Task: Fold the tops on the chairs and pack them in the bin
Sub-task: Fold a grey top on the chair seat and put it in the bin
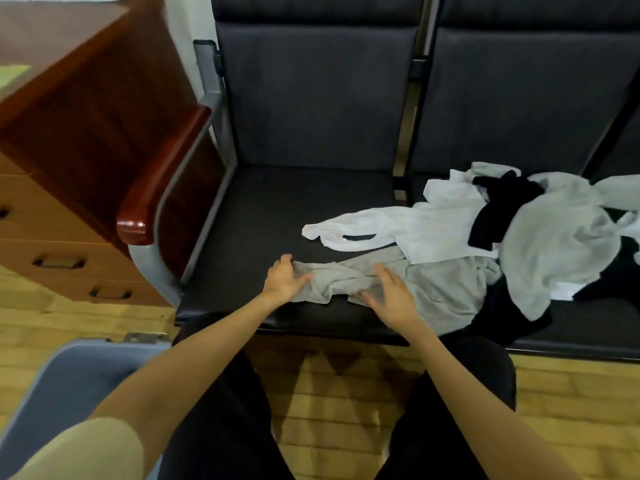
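A crumpled grey top [349, 278] lies near the front edge of the left chair seat [263, 216]. My left hand [284, 278] touches its left end with fingers spread and relaxed. My right hand [389, 295] hovers at or rests on its middle, fingers straight. A white top [391, 226] lies behind it, stretching to the pile on the right chair: a black top [498, 206] and a light grey top [561, 244]. The blue-grey bin [72, 379] stands on the floor at lower left, partly hidden by my left arm.
A dark wooden armrest [162, 174] bounds the left chair, with a wooden drawer cabinet [52, 216] beyond it. The chair backs [311, 91] rise behind the seats. My dark-trousered legs and wood-patterned floor [346, 410] fill the foreground.
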